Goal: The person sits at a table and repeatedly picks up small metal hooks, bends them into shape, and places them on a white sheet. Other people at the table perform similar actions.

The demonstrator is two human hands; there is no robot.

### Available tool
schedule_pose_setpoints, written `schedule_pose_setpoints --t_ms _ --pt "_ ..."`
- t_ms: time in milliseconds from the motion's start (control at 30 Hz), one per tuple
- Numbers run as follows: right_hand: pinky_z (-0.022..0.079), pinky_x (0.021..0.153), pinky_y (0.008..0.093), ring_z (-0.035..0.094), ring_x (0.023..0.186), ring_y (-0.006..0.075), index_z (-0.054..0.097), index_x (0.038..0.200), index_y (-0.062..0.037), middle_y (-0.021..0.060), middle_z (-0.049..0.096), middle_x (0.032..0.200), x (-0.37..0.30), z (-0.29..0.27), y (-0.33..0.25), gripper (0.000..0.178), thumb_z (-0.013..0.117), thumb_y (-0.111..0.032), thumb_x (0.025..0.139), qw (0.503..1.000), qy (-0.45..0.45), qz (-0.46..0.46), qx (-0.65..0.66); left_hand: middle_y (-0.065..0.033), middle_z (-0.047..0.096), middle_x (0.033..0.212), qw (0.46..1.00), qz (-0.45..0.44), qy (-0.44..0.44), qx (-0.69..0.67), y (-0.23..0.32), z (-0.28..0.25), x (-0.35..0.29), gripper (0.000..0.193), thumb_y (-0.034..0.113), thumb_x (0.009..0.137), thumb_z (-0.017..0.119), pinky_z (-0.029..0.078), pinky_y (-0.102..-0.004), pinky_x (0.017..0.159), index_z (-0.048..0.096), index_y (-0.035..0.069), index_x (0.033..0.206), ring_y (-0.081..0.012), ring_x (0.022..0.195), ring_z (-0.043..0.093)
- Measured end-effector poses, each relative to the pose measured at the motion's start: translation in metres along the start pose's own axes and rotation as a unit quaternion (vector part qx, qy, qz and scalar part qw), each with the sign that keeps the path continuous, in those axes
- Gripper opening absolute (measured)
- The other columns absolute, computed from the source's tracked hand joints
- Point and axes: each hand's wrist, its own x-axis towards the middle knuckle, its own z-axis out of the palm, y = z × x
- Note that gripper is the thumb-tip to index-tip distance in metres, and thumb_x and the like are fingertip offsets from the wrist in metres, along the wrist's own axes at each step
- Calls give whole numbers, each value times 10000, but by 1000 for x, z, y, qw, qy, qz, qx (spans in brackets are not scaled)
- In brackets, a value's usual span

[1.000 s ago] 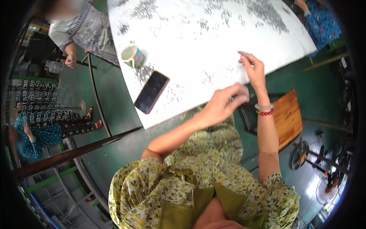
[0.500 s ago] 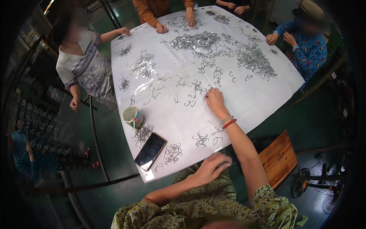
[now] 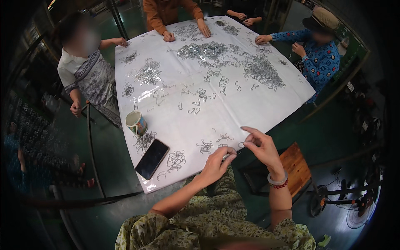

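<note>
My left hand (image 3: 217,163) is at the table's near edge, thumb and fingers pinched together. A thin bit of bent wire shows at its fingertips, seemingly a wire hook; most of it is hidden. Close by on the right, my right hand (image 3: 265,151) holds a small curved wire hook (image 3: 241,144) by the thumb, its index finger stretched out above. Just beyond my left hand lie small groups of grey wire hooks (image 3: 205,146). A larger cluster of hooks (image 3: 176,160) rests further left, beside a dark phone (image 3: 153,159).
A paper cup (image 3: 136,123) stands on the white-covered table (image 3: 166,125) at the left, with hooks beside it. Big heaps of hooks (image 3: 263,71) cover the far side. Several people sit around, their hands at the table. A wooden stool (image 3: 295,168) stands at my right.
My right hand has drawn back from the scattered hooks mid-table to beside my left hand, now with a hook in it. My left hand has risen slightly. The view has shifted a little.
</note>
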Motion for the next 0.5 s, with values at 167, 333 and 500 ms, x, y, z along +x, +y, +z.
schedule_pose_setpoints --t_ms 167,333,500 --pt "444 619 209 498 643 48 468 1305 -49 7 568 700 -24 -6 -17 591 651 64 755 1000 9 -22 9 -145 609 906 995 76 -2 60 9 5 9 127 69 859 607 472 -347 749 567 -12 950 -295 849 600" --pt "439 600 204 519 639 48 490 1250 -16 16 571 673 -34 -4 -28 524 655 66 760 999 22 1 27 -144 585 872 994 88 -38 62 14 8 7 120 69 864 594 460 -378 728 554 0 953 -306 840 577" --pt "425 555 221 526 608 71 534 1051 -6 41 577 662 -21 0 -15 321 674 23 763 995 51 5 -87 -132 582 875 998 59 -22 29 11 7 -1 131 78 863 599 454 -378 737 546 7 959 -294 843 574"
